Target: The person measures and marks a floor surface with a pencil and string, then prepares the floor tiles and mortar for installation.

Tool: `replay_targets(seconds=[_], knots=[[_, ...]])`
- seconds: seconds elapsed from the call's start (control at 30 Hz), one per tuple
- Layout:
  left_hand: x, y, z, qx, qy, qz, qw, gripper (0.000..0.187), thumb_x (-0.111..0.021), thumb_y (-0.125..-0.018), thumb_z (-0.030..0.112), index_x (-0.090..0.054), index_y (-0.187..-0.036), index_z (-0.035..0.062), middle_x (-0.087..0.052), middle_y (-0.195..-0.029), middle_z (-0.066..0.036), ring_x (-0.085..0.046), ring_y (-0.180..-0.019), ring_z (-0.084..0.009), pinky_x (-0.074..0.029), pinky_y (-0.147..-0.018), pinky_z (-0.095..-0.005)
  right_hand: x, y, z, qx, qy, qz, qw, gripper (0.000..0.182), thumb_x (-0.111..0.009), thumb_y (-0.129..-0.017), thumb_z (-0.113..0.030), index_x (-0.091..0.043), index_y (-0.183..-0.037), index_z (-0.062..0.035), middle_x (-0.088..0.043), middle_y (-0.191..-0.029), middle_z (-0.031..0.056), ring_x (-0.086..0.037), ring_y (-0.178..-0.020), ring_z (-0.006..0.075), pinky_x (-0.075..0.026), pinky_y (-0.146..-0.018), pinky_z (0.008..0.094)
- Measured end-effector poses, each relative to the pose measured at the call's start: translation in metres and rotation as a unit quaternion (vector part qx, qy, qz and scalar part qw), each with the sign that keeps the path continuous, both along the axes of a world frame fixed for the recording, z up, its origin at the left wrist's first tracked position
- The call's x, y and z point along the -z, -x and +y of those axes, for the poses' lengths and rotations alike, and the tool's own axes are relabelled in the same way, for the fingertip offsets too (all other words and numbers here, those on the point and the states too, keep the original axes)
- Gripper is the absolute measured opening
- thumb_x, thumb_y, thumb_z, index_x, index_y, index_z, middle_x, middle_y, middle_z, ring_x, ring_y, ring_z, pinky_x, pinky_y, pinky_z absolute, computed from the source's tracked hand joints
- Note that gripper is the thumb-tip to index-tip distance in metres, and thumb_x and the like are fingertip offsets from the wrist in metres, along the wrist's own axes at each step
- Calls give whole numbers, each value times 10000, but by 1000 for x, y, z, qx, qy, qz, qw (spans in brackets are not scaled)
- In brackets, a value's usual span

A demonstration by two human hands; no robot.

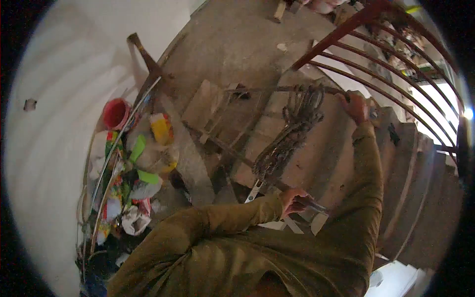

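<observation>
My right hand (355, 106) is closed around the end of a long dark bar (277, 89) that stretches out to the left. Lower down, my left hand (295, 202) has its fingers wrapped round a second dark bar (235, 152), which slants up and away to the left. Between the two bars hangs a looped bundle of brownish cord (297, 126), overlapping both in this view. A pale strip with holes (254, 191) pokes out just above my left forearm. Light flat pieces (319, 222) show right below my left hand.
Concrete stairs (396, 183) descend on the right beside a rusty red railing (341, 34). Along the white wall (54, 163) lies a litter heap with a red bucket (116, 114), a yellow-red packet (161, 128) and long thin rods (106, 158). A wooden piece (143, 52) leans there.
</observation>
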State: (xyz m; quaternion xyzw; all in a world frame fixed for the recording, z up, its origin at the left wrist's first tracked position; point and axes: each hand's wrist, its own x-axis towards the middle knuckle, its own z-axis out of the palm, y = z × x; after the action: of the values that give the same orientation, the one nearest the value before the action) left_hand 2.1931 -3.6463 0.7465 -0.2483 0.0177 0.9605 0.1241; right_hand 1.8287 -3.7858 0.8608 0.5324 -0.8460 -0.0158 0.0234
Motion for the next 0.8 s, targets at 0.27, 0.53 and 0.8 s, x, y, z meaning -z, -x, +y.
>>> replay_targets(seconds=[0.27,0.53,0.8], knots=[[-14,-84,-53,-33,118,31,992,285,-610,-848,298,-668,-949,37,-643,-962,-126,-609,-908,-256,-534,-874,-396,14,-53,17,101,61,-20,993,594,-567,-852,-643,-716,-957,-78,-689,-880,201,-670,-843,383,-528,-744,497],[14,-156,-81,-149,420,16,895,194,-595,-879,245,-616,-919,56,-637,-996,-131,-596,-953,-315,-513,-916,-477,81,-127,82,230,67,14,971,690,-569,-817,-698,-698,-899,-26,-666,-813,236,-648,-789,424,-523,-696,512],[36,-200,-121,-14,196,-103,975,322,-622,-876,331,-624,-1026,45,-641,-924,-107,-625,-884,-296,-527,-813,-456,132,-136,54,191,120,-112,968,694,-554,-850,-670,-693,-897,9,-665,-781,237,-641,-769,440,-511,-714,526]])
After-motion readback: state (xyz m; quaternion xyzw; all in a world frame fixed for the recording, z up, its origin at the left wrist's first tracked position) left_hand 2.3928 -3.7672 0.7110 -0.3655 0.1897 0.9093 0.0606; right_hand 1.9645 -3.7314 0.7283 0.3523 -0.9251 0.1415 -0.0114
